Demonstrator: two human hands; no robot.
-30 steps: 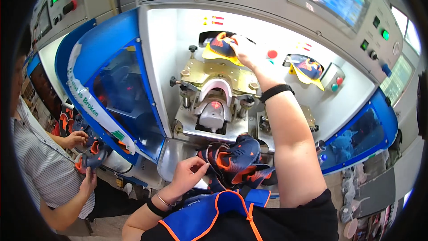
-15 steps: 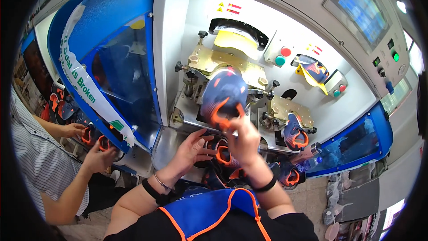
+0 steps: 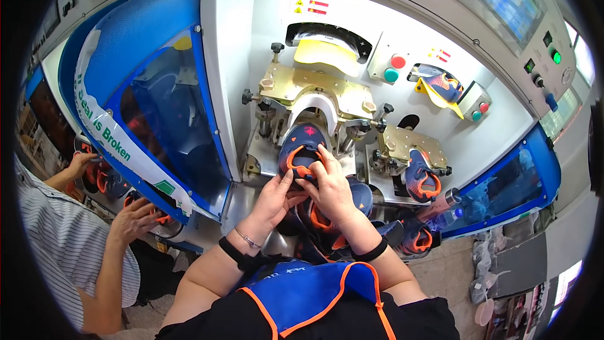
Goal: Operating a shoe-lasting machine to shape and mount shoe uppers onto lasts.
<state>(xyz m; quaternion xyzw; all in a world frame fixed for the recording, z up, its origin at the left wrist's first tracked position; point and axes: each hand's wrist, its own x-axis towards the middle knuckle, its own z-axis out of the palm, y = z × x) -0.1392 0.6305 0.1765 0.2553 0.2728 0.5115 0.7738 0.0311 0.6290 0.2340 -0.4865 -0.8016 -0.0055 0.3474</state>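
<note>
While both our hands work inside the lit machine bay, the navy shoe upper with orange collar lining (image 3: 294, 146) is held up between them, toe pointing away from us at the white horseshoe-shaped pad (image 3: 328, 111). Contact with the pad: can't tell. Our left hand (image 3: 274, 201) has its grip clamped on the heel end, thumb up by the collar. Our right hand (image 3: 330, 189) has its grip clamped on the right side, fingers along the collar edge.

Behind the pad we get a brass-coloured metal plate (image 3: 292, 82) with black knobs at its corners, then a yellow flap (image 3: 324, 55) below a dark curved slot on the white back wall. Right of the flap, a pale control box (image 3: 381, 66) with one red and one green button. Farther right, a second navy-and-orange upper (image 3: 420, 176) at the neighbouring station.

Below our hands, a pile of similar uppers (image 3: 324, 232), partly hidden by our right forearm. Left: a blue machine door with a dark window (image 3: 179, 113), a white tape strip (image 3: 119, 151) along its edge. Beyond it, a co-worker in a striped shirt (image 3: 69, 239), one hand (image 3: 133, 221) at another upper.
</note>
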